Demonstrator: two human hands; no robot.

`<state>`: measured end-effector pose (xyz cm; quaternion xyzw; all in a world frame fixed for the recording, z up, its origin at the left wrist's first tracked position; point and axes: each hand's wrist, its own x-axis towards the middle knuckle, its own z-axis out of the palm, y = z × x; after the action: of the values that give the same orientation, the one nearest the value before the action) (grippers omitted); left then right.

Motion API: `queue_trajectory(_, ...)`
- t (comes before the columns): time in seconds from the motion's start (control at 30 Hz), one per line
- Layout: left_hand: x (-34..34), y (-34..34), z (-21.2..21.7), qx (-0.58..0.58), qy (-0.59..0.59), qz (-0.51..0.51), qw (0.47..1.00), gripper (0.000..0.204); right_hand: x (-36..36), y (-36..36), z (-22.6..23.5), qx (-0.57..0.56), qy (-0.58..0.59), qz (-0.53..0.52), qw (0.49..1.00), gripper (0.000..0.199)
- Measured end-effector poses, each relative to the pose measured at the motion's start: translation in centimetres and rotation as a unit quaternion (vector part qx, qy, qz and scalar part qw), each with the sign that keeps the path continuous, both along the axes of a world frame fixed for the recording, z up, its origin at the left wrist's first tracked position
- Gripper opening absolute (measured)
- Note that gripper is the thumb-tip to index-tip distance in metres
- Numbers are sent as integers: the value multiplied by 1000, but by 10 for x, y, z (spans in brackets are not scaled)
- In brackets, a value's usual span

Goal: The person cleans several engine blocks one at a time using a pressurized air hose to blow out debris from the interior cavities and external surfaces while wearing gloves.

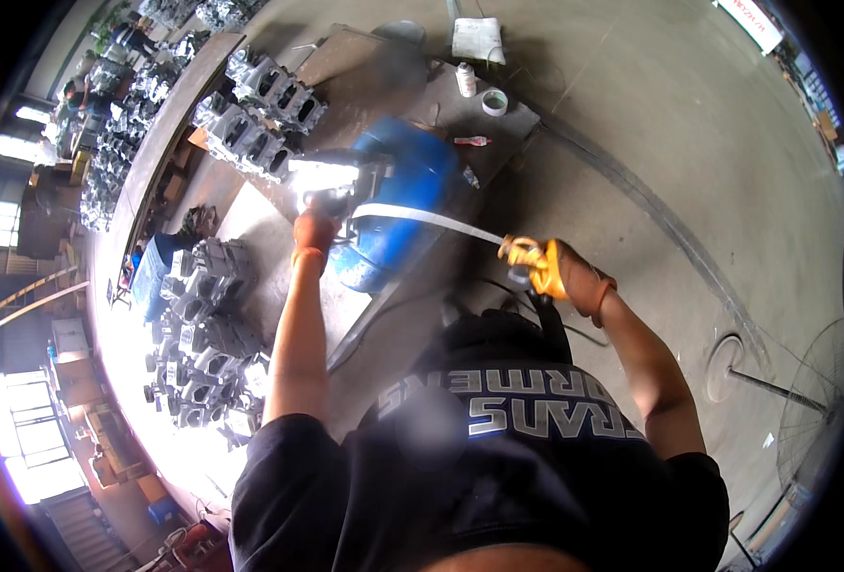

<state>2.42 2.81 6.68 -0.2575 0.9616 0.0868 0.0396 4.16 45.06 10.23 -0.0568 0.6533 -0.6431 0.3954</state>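
My left hand (316,234), in an orange-brown glove, is closed on the near edge of a metal casting (350,174). Strong glare washes out part of the casting, which rests against a rounded blue drum (412,157). On the right, my gloved right hand (575,276) grips a yellow hand-held power tool (527,257). From the tool a long, narrow pale strip (432,219) reaches left across the drum. Its far end meets the casting beside my left hand; the exact contact is hard to make out.
Grey castings stand in groups at left (207,334) and far left (260,105). A white bottle (466,80), a tape roll (494,102) and a red-and-white tube (473,141) lie on the dark tabletop (517,119). A dark hose (584,334) trails by my right arm; a floor fan (823,410) stands right.
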Motion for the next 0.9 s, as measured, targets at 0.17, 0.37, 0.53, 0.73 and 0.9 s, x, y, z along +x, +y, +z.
queue_trajectory(0.17, -48, -32, -26, 771, 221, 206, 561, 68, -13, 13, 48, -52, 24, -15, 998, 30)
queue_trajectory(0.37, -87, -32, -60, 766, 214, 110, 597, 78, -25, 15, 18, 38, 99, -63, 992, 17)
queue_trajectory(0.53, -50, -24, -58, 632, 213, 128, 734, 24, -36, 3, 22, 229, 35, -10, 973, 16)
queue_trajectory(0.73, -25, -4, -32, 549, 241, 131, 789, 33, -59, -48, -78, 173, 9, 5, 985, 21)
queue_trajectory(0.9, -30, 7, -24, 538, 269, 196, 775, 25, -75, -103, -63, 171, 296, 60, 938, 27)
